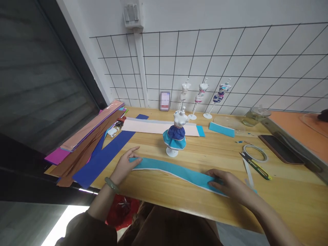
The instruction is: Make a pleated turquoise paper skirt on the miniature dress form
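Note:
A long turquoise strip with a white edge [174, 168], apparently crepe paper, stretches across the front of the table between my hands. My left hand [126, 164] has its thumb over the strip's left end, with the index finger extended above it. Toward the other end, my right hand [227, 184] grips the strip between thumb and fingers, its fingertips partly hidden. Just behind the strip stands a small white dress form [180, 119] on a round base. It wears a ruffled skirt [174, 137], dark blue above and turquoise below, with a white hem.
Colored paper strips [87, 128] are piled at left. Scissors [256, 166], a tape roll [255, 152] and a dark phone [281, 149] lie at right. Three more dress forms [202, 92] and a propped phone [164, 101] stand by the wall. A turquoise piece [221, 129] lies behind.

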`<state>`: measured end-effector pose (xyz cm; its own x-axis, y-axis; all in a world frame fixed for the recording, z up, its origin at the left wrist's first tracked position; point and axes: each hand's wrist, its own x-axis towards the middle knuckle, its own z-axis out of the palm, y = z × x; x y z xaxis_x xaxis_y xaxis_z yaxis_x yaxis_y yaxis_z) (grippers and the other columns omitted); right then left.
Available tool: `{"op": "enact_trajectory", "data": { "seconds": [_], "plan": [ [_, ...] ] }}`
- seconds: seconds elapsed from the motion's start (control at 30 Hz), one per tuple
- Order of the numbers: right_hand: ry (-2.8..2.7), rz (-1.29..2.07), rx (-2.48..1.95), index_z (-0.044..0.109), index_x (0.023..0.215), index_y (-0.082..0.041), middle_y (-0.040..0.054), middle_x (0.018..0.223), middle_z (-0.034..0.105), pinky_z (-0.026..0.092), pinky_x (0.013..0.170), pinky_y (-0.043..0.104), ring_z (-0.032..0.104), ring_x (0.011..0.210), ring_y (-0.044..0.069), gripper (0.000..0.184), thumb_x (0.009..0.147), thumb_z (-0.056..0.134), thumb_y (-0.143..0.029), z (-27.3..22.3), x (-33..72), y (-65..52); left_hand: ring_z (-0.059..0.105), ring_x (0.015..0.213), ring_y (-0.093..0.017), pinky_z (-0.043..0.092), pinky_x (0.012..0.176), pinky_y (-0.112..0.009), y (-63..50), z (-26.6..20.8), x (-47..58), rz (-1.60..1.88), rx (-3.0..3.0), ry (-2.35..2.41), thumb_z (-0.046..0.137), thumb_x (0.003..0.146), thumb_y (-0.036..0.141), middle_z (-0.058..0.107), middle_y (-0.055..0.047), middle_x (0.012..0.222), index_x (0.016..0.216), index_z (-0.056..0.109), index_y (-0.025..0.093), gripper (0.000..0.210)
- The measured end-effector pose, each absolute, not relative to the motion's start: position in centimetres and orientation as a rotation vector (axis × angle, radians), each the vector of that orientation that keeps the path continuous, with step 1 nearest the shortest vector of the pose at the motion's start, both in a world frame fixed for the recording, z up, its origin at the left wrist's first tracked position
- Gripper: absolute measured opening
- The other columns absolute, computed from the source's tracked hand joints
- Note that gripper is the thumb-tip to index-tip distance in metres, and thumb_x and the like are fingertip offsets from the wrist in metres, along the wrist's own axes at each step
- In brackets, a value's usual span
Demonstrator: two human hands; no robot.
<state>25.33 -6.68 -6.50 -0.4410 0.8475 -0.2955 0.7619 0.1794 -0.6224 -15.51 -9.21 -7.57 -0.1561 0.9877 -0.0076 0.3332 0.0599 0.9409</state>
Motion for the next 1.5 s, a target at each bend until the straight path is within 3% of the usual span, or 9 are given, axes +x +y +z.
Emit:
{"op": "enact_trajectory", "data": {
  "seconds": [0.27, 0.5, 0.63, 0.87, 1.0, 1.1, 1.2, 1.37, 1.5],
  "plan": [
    [-2.256, 1.104, -1.724, 0.065, 0.083, -0.024, 0.0025, 0.085, 0.070, 0.049, 0.068, 0.029, 0.064, 0.078, 0.022, 0.019, 0.077, 0.055, -0.039, -7.0, 29.0, -7.4, 0.061, 0.086, -0.020, 0.043, 0.091, -0.037, -8.7, -8.2, -19.7, 1.061, 1.392, 1.694, 0.069, 0.068, 0.043, 0.066, -0.004, 0.083, 0.125, 0.054, 0.013, 0.066],
    [-2.039, 1.267, -1.721, 0.068, 0.097, -0.023, 0.0071, 0.097, 0.071, 0.051, 0.077, 0.034, 0.064, 0.087, 0.025, 0.033, 0.079, 0.058, -0.048, -6.7, 32.4, -9.1, 0.058, 0.108, -0.024, 0.035, 0.104, -0.041, -8.2, -8.2, -19.7, 0.974, 1.493, 1.707, 0.068, 0.070, 0.046, 0.069, -0.004, 0.082, 0.125, 0.053, 0.014, 0.065],
    [-1.942, 1.186, -1.732, 0.069, 0.091, -0.020, 0.0075, 0.092, 0.071, 0.051, 0.075, 0.034, 0.063, 0.084, 0.025, 0.036, 0.077, 0.058, -0.051, -6.7, 33.9, -9.9, 0.061, 0.102, -0.025, 0.039, 0.101, -0.043, -7.7, -8.8, -19.6, 0.888, 1.570, 1.699, 0.065, 0.072, 0.049, 0.070, -0.005, 0.084, 0.129, 0.050, 0.013, 0.070],
    [-1.804, 0.843, -1.978, 0.062, 0.074, -0.020, 0.0033, 0.066, 0.064, 0.046, 0.058, 0.030, 0.057, 0.062, 0.019, 0.032, 0.076, 0.055, -0.051, -7.7, 37.1, -10.3, 0.058, 0.111, -0.027, 0.035, 0.105, -0.044, -7.1, -10.1, -20.5, 0.769, 1.683, 1.752, 0.060, 0.076, 0.051, 0.071, -0.007, 0.092, 0.131, 0.047, 0.013, 0.069],
    [-1.780, 0.774, -1.995, 0.062, 0.087, -0.021, 0.0027, 0.072, 0.063, 0.044, 0.058, 0.029, 0.057, 0.064, 0.019, 0.031, 0.075, 0.059, -0.049, -8.2, 37.3, -10.3, 0.061, 0.105, -0.027, 0.040, 0.101, -0.044, -6.9, -10.6, -20.9, 0.724, 1.666, 1.777, 0.058, 0.075, 0.054, 0.072, -0.008, 0.091, 0.135, 0.042, 0.010, 0.076],
    [-1.800, 0.785, -1.954, 0.063, 0.093, -0.022, 0.0035, 0.079, 0.066, 0.045, 0.062, 0.029, 0.059, 0.071, 0.020, 0.035, 0.076, 0.057, -0.051, -8.3, 36.5, -10.1, 0.057, 0.114, -0.030, 0.040, 0.102, -0.046, -6.7, -11.1, -21.2, 0.726, 1.717, 1.834, 0.057, 0.075, 0.055, 0.068, -0.012, 0.110, 0.132, 0.045, 0.012, 0.072],
    [-1.800, 0.768, -1.946, 0.063, 0.077, -0.022, 0.0031, 0.074, 0.066, 0.044, 0.061, 0.029, 0.059, 0.070, 0.021, 0.036, 0.078, 0.053, -0.056, -8.1, 36.4, -10.0, 0.047, 0.126, -0.032, 0.034, 0.106, -0.047, -6.6, -11.5, -21.5, 0.725, 1.814, 1.907, 0.055, 0.077, 0.054, 0.055, -0.013, 0.133, 0.130, 0.048, 0.016, 0.066],
    [-1.730, 0.724, -1.991, 0.057, 0.063, -0.022, 0.0005, 0.060, 0.061, 0.039, 0.052, 0.026, 0.053, 0.058, 0.018, 0.040, 0.074, 0.055, -0.060, -7.6, 37.5, -10.5, 0.059, 0.111, -0.030, 0.044, 0.096, -0.042, -6.9, -11.0, -21.3, 0.623, 1.838, 2.006, 0.048, 0.080, 0.054, 0.069, -0.009, 0.108, 0.136, 0.041, 0.017, 0.068],
    [-1.655, 0.736, -1.960, 0.063, 0.068, -0.021, 0.0025, 0.066, 0.066, 0.045, 0.055, 0.027, 0.059, 0.064, 0.021, 0.042, 0.074, 0.056, -0.062, -7.6, 37.4, -11.2, 0.060, 0.108, -0.031, 0.045, 0.094, -0.042, -7.3, -9.9, -19.9, 0.587, 1.940, 2.100, 0.045, 0.081, 0.055, 0.064, -0.011, 0.118, 0.129, 0.050, 0.019, 0.061]
  ]
}}
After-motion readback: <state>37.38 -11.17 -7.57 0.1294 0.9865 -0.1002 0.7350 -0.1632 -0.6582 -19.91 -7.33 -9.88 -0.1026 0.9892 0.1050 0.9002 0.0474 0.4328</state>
